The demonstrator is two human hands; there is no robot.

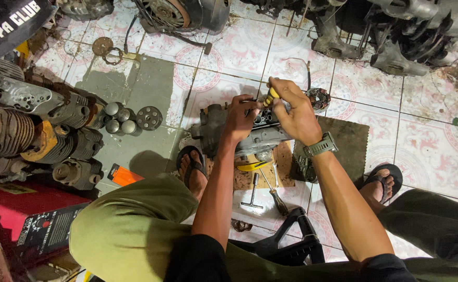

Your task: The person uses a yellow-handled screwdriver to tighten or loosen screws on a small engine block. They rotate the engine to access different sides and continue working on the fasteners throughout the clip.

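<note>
Olive-green trousered knees [130,230] fill the bottom of the head view, spread apart so the work sits between the sandalled feet [191,166].

Black stand or frame part [291,245]: on the floor between the legs.

T-handle wrench [254,194] and screwdriver [278,201]: laid on the tiles just in front of the engine, within easy reach, beside a yellow-handled tool [252,166].

Small grey engine casing [260,137]: on the tiled floor [427,146], resting partly on a brown cardboard piece [284,168] and a dark mat [351,143], apparently to keep it off the tiles.

Left hand [239,120]: closed over the top of the casing, seemingly steadying it.

Right hand [294,112], wristwatch on the wrist: gripping a yellow-handled screwdriver [271,97], its tip pointing down into the casing; the tip itself is hidden.

Stator-like round part [319,99]: just behind the right hand.

Finned cylinders [46,136]: stacked at the left, with a cluster of pistons [119,119] and a perforated disc [149,118] beside them.

Further engine cases [406,42]: along the far edge.
</note>
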